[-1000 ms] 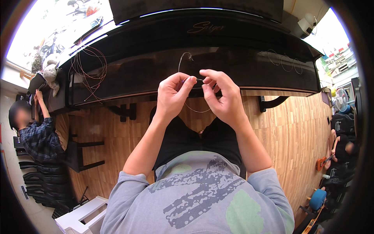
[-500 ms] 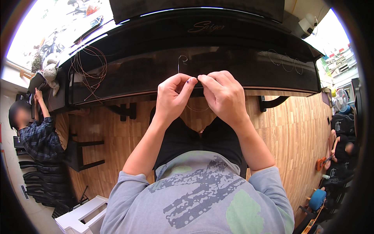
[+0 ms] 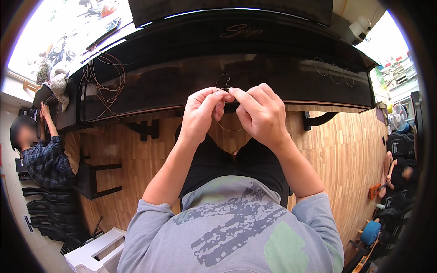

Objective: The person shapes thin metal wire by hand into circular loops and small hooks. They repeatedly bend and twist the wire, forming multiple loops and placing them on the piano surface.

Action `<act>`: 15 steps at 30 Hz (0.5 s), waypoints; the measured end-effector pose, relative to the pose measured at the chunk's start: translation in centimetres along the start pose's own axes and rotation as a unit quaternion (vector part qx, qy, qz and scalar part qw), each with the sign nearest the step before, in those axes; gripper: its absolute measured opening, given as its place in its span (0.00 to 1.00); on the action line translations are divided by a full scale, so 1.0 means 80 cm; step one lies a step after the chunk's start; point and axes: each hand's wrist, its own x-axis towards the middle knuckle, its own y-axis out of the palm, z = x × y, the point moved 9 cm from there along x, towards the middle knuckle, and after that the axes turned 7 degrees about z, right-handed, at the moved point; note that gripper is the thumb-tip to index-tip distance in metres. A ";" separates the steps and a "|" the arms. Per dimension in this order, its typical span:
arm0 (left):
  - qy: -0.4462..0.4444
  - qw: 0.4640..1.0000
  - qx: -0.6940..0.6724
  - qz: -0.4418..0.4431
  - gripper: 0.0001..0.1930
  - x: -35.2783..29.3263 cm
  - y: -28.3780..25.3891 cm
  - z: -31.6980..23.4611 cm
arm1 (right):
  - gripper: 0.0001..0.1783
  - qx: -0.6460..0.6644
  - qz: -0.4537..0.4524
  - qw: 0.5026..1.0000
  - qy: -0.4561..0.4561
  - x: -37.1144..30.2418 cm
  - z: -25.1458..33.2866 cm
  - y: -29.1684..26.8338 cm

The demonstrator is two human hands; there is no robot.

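Note:
Both of my hands are raised together in front of a black piano. My left hand and my right hand pinch a thin metal wire between thumbs and fingertips. The wire's curled end sticks up above my fingers, and a loop of it hangs below them over my lap. My fingertips touch each other at the middle.
Coils of reddish wire lie on the piano's left end, and thin wire loops on its right. A person in a plaid shirt sits at the left. A dark stool and a white crate stand on the wooden floor.
My hands have closed together on the wire. The curled end above my fingers has turned and shifted slightly to the right.

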 end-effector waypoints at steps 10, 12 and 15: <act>0.090 0.919 0.380 -0.056 0.09 -0.010 0.011 -0.033 | 0.11 0.087 0.030 0.992 0.082 -0.004 -0.026 0.009; 0.091 0.917 0.387 -0.045 0.08 -0.009 0.014 -0.032 | 0.10 0.222 0.072 0.951 0.202 -0.009 -0.046 0.016; 0.052 0.948 0.312 -0.017 0.07 -0.007 0.010 -0.024 | 0.08 0.429 0.075 0.850 0.295 -0.025 -0.069 0.041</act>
